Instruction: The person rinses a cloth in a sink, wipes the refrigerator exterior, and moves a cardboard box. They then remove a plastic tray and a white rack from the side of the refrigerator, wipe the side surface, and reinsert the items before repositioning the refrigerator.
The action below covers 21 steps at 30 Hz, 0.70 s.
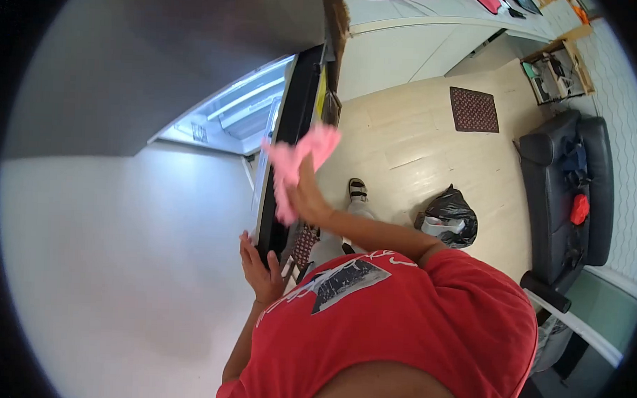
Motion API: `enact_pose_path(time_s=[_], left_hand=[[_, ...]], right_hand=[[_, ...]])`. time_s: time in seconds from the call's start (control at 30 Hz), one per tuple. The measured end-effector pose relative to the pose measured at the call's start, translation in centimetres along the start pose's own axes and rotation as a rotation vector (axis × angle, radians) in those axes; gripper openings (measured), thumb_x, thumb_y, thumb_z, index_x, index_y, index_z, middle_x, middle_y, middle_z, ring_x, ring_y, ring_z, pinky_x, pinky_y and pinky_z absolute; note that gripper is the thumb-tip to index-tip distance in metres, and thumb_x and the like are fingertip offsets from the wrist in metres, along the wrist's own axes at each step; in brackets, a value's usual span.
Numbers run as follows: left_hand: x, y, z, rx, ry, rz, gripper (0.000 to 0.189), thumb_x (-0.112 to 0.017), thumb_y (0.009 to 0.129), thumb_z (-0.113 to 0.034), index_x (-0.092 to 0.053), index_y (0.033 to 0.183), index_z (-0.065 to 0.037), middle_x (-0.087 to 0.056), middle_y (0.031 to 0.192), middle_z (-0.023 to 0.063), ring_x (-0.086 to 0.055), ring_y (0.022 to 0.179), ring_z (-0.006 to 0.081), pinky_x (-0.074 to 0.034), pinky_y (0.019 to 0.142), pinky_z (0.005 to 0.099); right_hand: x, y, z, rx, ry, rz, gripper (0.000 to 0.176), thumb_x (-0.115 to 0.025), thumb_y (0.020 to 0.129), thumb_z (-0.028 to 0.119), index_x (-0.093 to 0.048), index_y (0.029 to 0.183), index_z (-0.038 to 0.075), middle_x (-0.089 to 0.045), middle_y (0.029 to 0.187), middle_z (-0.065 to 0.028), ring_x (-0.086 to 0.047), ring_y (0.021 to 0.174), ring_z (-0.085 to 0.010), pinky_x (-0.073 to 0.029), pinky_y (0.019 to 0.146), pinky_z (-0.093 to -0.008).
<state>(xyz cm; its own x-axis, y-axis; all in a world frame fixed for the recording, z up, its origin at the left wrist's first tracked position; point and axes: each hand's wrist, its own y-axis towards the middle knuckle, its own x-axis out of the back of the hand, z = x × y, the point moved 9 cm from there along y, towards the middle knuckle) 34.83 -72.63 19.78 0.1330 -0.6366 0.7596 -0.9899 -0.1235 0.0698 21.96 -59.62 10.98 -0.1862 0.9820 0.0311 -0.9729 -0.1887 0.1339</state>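
Note:
A pink cloth (299, 160) is bunched in my right hand (307, 195) and lies across the black edge of an open refrigerator door (298, 100). The cloth is smeared by motion. At the near end of the same door, my left hand (262, 273) holds the edge, with the thumb on one side and the fingers on the other. Beyond the door, the lit refrigerator interior (241, 115) shows pale shelves or drawers. Its grey outer body (176, 47) fills the upper left.
A black garbage bag (458, 207) sits on the light floor, beside a patterned mat (474, 110) farther off. A dark sofa (550, 193) stands on the right, and a white counter (400, 58) runs along the back. One sandaled foot (357, 188) shows below.

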Motion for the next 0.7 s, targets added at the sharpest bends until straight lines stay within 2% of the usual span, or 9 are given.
enact_pose_path(time_s=[0.13,0.2,0.27,0.33,0.37,0.4,0.47,0.6,0.7], left_hand=[[0.3,0.3,0.6,-0.051,0.169,0.047,0.056,-0.041,0.09,-0.02,-0.02,0.136,0.004,-0.032,0.135,0.0246,-0.033,0.123,0.0413,-0.028,0.101,0.0433],[0.6,0.7,1.1,-0.034,0.227,0.045,0.056,-0.04,0.09,-0.021,-0.02,0.136,0.003,-0.032,0.135,0.0247,-0.032,0.123,0.0416,-0.028,0.101,0.0437],[1.0,1.0,1.0,-0.057,0.268,0.047,0.055,-0.039,0.091,-0.021,-0.02,0.137,0.003,-0.032,0.135,0.0247,-0.032,0.123,0.0415,-0.028,0.101,0.0439],[1.4,1.4,1.3,-0.067,0.285,0.046,0.054,-0.037,0.092,-0.022,-0.021,0.137,0.003,-0.032,0.134,0.0249,-0.033,0.123,0.0415,-0.028,0.1,0.0442],[1.7,1.5,1.7,-0.066,0.312,0.031,0.053,-0.034,0.093,-0.025,-0.022,0.136,0.004,-0.033,0.134,0.0252,-0.034,0.122,0.0417,-0.028,0.099,0.0444],[2.1,1.8,2.3,-0.076,0.319,0.021,0.053,-0.034,0.093,-0.025,-0.022,0.136,0.004,-0.033,0.134,0.0252,-0.034,0.122,0.0417,-0.028,0.099,0.0444],[2.9,2.5,3.5,-0.101,0.406,0.001,0.054,-0.032,0.094,-0.029,-0.024,0.135,0.005,-0.034,0.133,0.0253,-0.035,0.121,0.0419,-0.029,0.099,0.0444],[4.8,4.7,5.4,0.018,0.567,-0.049,0.054,-0.03,0.095,-0.03,-0.023,0.136,0.004,-0.036,0.132,0.0267,-0.038,0.119,0.0397,-0.031,0.096,0.0455],[5.7,6.0,7.1,0.183,0.384,-0.13,0.052,-0.033,0.095,-0.025,-0.02,0.137,0.003,-0.037,0.131,0.0257,-0.039,0.118,0.0397,-0.03,0.095,0.0464]], right_hand=[[1.3,2.8,-1.5,0.441,-0.371,-0.205,0.059,-0.042,0.09,0.018,-0.014,0.138,-0.003,-0.008,0.142,-0.0287,-0.005,0.134,-0.0404,-0.005,0.109,-0.0419],[5.1,8.8,-2.9,0.013,0.119,-0.258,0.061,-0.043,0.09,0.014,-0.011,0.139,-0.002,-0.01,0.145,-0.02,-0.01,0.135,-0.0313,-0.012,0.109,-0.0333],[9.0,12.6,-1.0,0.192,0.235,-0.422,0.057,-0.04,0.091,0.011,-0.012,0.14,0.001,-0.018,0.143,-0.0157,-0.017,0.133,-0.0263,-0.015,0.107,-0.0308],[10.9,14.8,-4.8,0.019,0.187,-0.56,0.056,-0.041,0.09,0.008,-0.015,0.139,0.003,-0.031,0.136,-0.0121,-0.034,0.124,-0.0252,-0.027,0.102,-0.0321],[8.1,16.6,-15.4,-0.167,0.694,-0.469,0.054,-0.044,0.086,0.004,-0.023,0.136,0.004,-0.041,0.128,-0.0119,-0.049,0.108,-0.0269,-0.039,0.09,-0.0347],[10.1,16.9,-14.8,-0.154,0.703,-0.468,0.054,-0.044,0.086,0.004,-0.023,0.136,0.004,-0.041,0.128,-0.0119,-0.049,0.108,-0.0269,-0.039,0.09,-0.0347],[17.9,16.1,-9.6,-0.056,0.115,-0.562,0.059,-0.052,0.081,0.006,-0.026,0.133,0.003,-0.046,0.119,-0.0137,-0.055,0.094,-0.0287,-0.045,0.077,-0.0359],[25.2,20.4,3.2,0.165,-0.246,-0.733,0.059,-0.06,0.076,0.012,-0.035,0.128,0.002,-0.048,0.107,-0.0183,-0.054,0.093,-0.032,-0.046,0.075,-0.0381],[26.5,26.1,7.5,0.007,-0.51,-0.654,0.05,-0.064,0.072,0.021,-0.05,0.116,0.004,-0.05,0.096,-0.0198,-0.054,0.092,-0.0364,-0.047,0.075,-0.0432]])
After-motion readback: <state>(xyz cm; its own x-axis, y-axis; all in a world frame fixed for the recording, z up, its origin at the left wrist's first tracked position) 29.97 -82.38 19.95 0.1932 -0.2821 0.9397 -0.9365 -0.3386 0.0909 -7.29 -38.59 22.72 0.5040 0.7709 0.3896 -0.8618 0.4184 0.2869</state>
